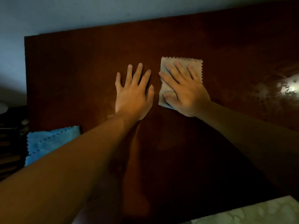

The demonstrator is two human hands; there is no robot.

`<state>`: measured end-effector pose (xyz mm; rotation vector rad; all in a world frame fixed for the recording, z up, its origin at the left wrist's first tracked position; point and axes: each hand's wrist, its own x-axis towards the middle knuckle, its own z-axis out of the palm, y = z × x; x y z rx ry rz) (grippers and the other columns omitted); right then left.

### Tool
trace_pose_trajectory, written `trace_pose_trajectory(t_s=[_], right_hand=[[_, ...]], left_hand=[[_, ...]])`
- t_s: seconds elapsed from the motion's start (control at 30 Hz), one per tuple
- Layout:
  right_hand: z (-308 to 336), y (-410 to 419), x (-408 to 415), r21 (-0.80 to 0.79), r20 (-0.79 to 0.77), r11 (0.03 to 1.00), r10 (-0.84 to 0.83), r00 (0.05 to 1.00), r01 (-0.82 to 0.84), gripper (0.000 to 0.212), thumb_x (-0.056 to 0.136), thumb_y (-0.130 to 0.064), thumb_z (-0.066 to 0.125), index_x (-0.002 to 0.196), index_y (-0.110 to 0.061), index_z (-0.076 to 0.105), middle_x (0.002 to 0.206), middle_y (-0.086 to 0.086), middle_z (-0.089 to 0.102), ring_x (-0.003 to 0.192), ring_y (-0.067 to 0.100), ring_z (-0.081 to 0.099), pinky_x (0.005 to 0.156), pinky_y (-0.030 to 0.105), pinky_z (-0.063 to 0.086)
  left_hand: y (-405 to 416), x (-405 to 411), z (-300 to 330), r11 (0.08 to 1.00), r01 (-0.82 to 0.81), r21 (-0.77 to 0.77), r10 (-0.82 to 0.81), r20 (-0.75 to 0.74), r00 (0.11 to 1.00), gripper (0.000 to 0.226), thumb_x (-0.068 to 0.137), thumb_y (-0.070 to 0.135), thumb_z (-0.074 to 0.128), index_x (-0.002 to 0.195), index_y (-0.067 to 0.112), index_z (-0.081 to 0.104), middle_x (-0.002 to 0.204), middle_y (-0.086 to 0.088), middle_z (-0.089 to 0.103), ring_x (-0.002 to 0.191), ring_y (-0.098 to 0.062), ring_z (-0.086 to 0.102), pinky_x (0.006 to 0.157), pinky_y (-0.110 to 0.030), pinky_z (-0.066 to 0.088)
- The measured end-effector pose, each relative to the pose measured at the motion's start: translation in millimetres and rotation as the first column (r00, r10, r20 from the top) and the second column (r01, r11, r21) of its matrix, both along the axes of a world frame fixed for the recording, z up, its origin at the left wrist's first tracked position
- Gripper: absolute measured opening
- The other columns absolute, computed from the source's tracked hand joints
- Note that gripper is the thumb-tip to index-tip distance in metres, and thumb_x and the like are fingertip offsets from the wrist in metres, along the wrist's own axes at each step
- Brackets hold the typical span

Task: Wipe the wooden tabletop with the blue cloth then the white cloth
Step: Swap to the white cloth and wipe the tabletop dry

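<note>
Pale wall [64, 12] behind — dark clutter [11, 139] left, patterned surface [258, 212] below.

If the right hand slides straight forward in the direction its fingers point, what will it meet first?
Probably nothing on the table. The right hand lies flat on the white cloth; beyond it only bare wooden tabletop shows up to the far edge and the wall.

The right hand [186, 92] lies flat on the white cloth [192, 65], whose zigzag edge shows beyond the fingertips. The left hand [134, 94] rests spread on the bare wooden tabletop [80, 78]. The blue cloth [48, 143] lies well behind its fingers, beside the forearm.
</note>
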<state>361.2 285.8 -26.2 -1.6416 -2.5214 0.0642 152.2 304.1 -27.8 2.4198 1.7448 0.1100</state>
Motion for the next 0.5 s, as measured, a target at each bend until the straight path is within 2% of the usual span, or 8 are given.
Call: trace_pose_trajectory(t_s=[0.13,0.3,0.5], right_hand=[[1,-10,-2,0.040,-0.025,0.999,-0.024,0.999,0.025,0.064,0.099,-0.047,0.045,0.154,-0.014,0.042,0.163,0.015,0.032,0.153,0.034,0.025,0.123,0.056,0.018],[2,-59,-13,-0.090,0.082,0.996,-0.008,0.997,0.015,0.073,0.097,-0.059,0.035,0.158,-0.020,0.032,0.168,0.010,0.021,0.156,0.031,0.015,0.121,0.060,0.018],[4,-58,-8,-0.102,0.057,0.994,0.032,0.998,-0.026,0.070,0.097,-0.058,0.038,0.155,-0.021,0.039,0.167,0.010,0.023,0.156,0.029,0.014,0.121,0.060,0.017]], left_hand=[[-1,0,2,1.000,0.005,-0.018,-0.004,0.010,1.000,0.059,0.103,0.050,0.016,0.157,0.027,0.019,0.166,-0.002,0.011,0.153,-0.026,-0.001,0.120,-0.057,0.001],[0,-1,1,1.000,0.012,-0.029,-0.010,0.039,0.999,0.058,0.103,0.050,0.017,0.156,0.025,0.021,0.166,-0.004,0.014,0.153,-0.027,0.001,0.120,-0.058,0.000],[-2,0,1,0.999,0.013,0.030,-0.015,0.056,0.998,0.057,0.103,0.048,0.028,0.153,0.022,0.032,0.162,-0.008,0.026,0.152,-0.030,0.012,0.118,-0.060,0.008]])
